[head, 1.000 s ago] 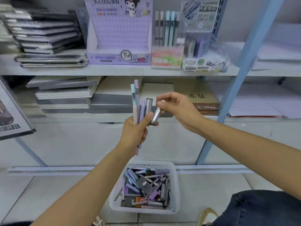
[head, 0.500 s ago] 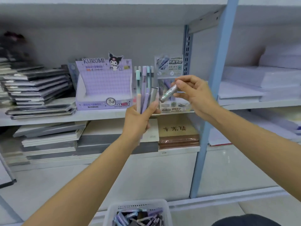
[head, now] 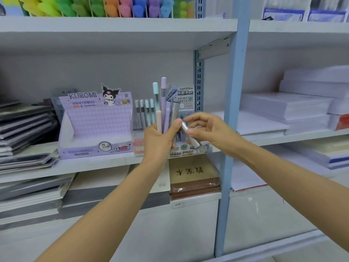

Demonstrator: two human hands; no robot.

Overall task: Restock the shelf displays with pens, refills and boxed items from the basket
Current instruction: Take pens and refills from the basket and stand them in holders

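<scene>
My left hand (head: 160,140) grips a bunch of pens (head: 162,106), mint, lilac and peach, held upright in front of the middle shelf. My right hand (head: 205,129) pinches a short silver refill tube (head: 188,135) tilted down to the right, its upper end against my left thumb. Behind the hands stand a pen display (head: 144,118) with several pens and a clear refill display (head: 184,99) with a printed card. To the left sits the lilac Kuromi display box (head: 94,125), with nothing showing in its tray. The basket is out of view.
A blue shelf upright (head: 232,129) stands just right of my hands. Stacks of notebooks (head: 26,133) fill the left of the shelf, white paper reams (head: 294,108) the right bay. Brown books (head: 194,178) lie on the shelf below. Coloured items (head: 105,6) line the top shelf.
The view has tilted upward, so the basket has dropped out of sight and the top shelf appears. My right hand brought the silver tube back against my left thumb, both hands now level with the displays.
</scene>
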